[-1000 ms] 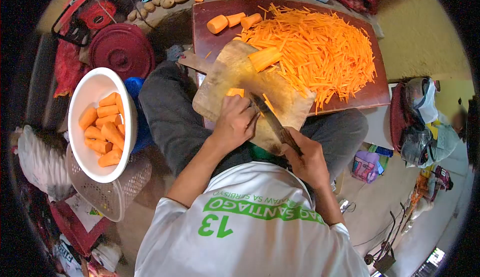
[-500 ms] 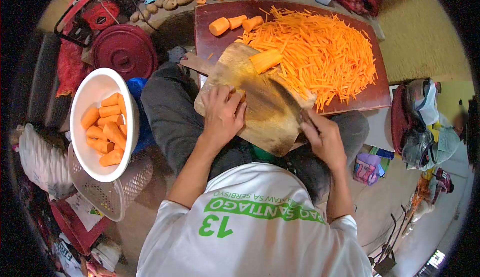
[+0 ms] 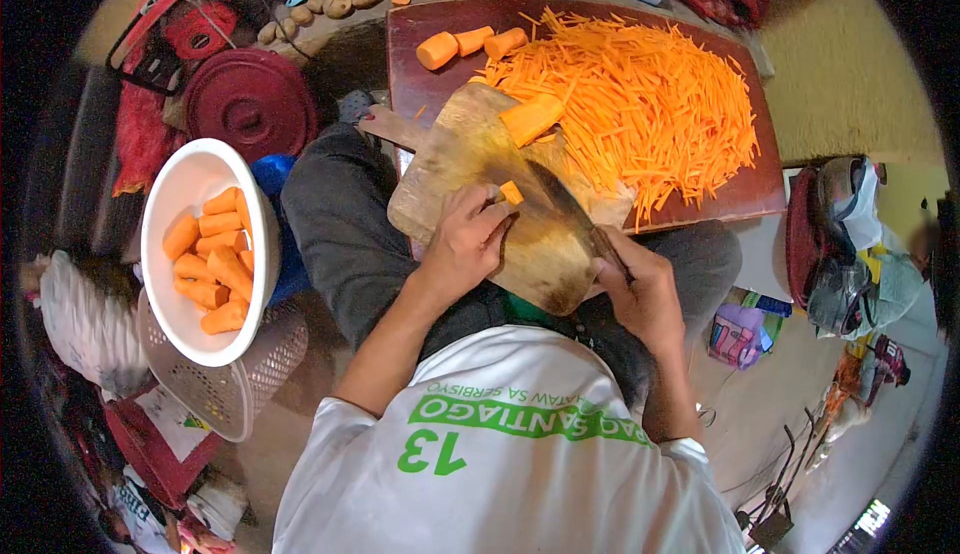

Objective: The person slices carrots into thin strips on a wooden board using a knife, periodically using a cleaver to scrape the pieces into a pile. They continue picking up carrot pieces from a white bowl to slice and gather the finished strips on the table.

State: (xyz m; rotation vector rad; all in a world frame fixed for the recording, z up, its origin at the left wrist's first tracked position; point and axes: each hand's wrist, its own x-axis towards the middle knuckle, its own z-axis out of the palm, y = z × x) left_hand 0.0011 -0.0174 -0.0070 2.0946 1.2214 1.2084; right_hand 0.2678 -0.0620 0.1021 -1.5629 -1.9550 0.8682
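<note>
One carrot piece | at curled left fingertips (hold unclear) | right hand grips knife

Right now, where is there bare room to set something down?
The red board has a small bare strip between the carrot chunks and the cutting board. The floor is open between the purple bag and the right sleeve. Crowded: under the carrot shreds, and around the left hand, right hand and knife.
</note>
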